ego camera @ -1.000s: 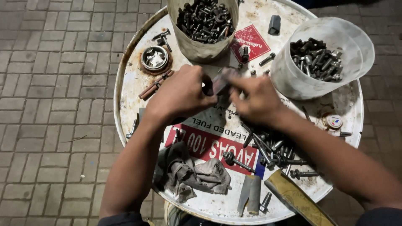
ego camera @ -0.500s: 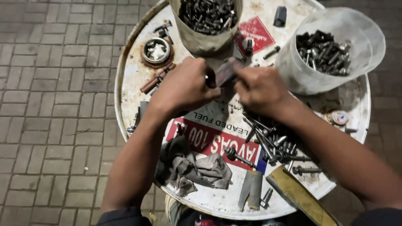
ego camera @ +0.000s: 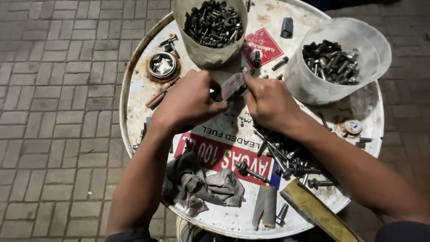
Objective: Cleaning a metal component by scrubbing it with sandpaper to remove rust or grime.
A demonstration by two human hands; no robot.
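Flat grey-brown strip (ego camera: 233, 86) sits at frame centre, pinched between left hand (ego camera: 188, 101) and right hand (ego camera: 268, 103), fingers of both clamped on its ends above the drum-top bench (ego camera: 143, 89). Loose bolts (ego camera: 286, 157) lie lower right within reach; a sorted tub (ego camera: 331, 67) stands upper right.

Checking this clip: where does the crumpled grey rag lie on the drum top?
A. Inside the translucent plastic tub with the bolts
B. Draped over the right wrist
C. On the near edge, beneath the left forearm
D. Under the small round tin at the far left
C: the crumpled grey rag lies on the near part of the drum top, just under the left forearm, apart from the translucent plastic tub and the small round tin.
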